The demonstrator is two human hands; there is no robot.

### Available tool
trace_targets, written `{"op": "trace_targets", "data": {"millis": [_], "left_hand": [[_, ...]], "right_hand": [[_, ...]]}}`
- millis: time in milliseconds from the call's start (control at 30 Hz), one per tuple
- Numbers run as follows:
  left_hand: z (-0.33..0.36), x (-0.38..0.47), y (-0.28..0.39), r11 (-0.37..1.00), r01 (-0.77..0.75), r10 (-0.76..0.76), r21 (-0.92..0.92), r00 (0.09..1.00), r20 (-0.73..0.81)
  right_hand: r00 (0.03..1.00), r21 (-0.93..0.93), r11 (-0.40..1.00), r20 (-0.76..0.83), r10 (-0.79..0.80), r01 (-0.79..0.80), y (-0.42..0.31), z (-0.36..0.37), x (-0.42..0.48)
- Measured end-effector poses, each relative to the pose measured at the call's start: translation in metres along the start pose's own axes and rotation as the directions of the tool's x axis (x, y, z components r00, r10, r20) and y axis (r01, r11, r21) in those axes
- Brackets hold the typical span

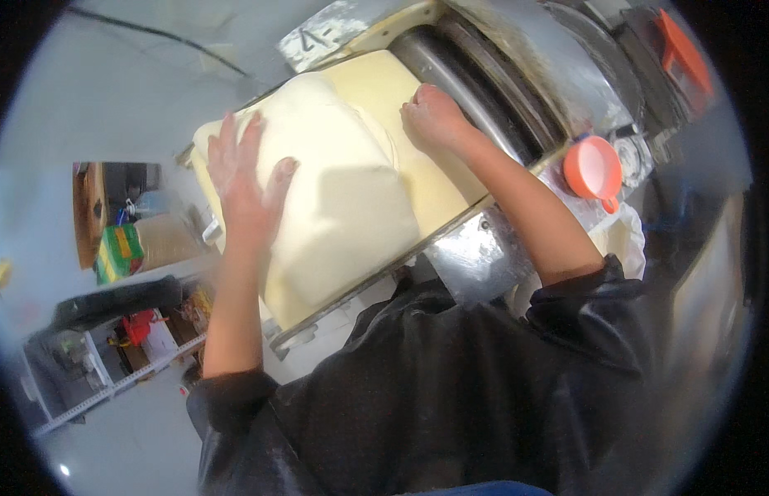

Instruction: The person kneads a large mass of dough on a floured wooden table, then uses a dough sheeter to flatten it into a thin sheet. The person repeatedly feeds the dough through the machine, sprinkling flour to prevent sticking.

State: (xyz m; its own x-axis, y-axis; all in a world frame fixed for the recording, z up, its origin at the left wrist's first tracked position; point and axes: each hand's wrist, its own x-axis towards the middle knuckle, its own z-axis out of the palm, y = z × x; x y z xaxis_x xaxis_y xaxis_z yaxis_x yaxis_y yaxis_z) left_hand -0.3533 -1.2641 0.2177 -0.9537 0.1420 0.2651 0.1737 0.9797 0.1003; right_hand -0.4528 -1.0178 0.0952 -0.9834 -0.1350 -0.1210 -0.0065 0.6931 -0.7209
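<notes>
A thick, folded slab of pale dough (335, 192) lies on the cream-coloured feed bed (431, 198) of a dough sheeter. My left hand (245, 180) rests at the slab's left side, palm down, its fingers spread and the thumb apart. Closer to the machine's dark steel roller (453, 80), my right hand (437, 118) is curled into a fist over the bed, beyond the slab's right edge. Nothing shows in the fist, though its underside is hidden. The slab's folded layers show along its right edge.
An orange cup (594, 166) of white powder stands on the machine's metal side ledge, right of my forearm. Below it is a white bag (629, 239). A metal plate (477, 254) juts towards my body. Shelves with assorted goods (136, 328) stand at the left.
</notes>
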Motion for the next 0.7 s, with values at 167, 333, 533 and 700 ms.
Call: {"op": "trace_targets", "data": {"millis": [167, 333, 533, 700], "left_hand": [[-0.009, -0.026, -0.049, 0.882, 0.128, -0.197, -0.453, 0.974, -0.109], [-0.02, -0.088, -0.088, 0.033, 0.52, -0.584, -0.853, 0.703, 0.406], [0.0, -0.154, -0.117, -0.688, 0.145, -0.372, -0.711, 0.771, 0.517], [0.03, -0.229, -0.132, -0.796, -0.333, -0.565, -0.505, 0.706, 0.426]], "right_hand": [[0.965, -0.06, 0.965, -0.041, -0.258, 0.256, -0.046, 0.054, -0.005], [0.984, 0.312, 0.948, 0.14, -0.11, 0.062, -0.117, 0.067, -0.041], [0.908, 0.348, 0.917, 0.289, -0.303, 0.195, -0.238, 0.081, -0.088], [0.675, -0.08, 0.76, 0.526, -0.518, 0.645, -0.315, 0.179, -0.081]]}}
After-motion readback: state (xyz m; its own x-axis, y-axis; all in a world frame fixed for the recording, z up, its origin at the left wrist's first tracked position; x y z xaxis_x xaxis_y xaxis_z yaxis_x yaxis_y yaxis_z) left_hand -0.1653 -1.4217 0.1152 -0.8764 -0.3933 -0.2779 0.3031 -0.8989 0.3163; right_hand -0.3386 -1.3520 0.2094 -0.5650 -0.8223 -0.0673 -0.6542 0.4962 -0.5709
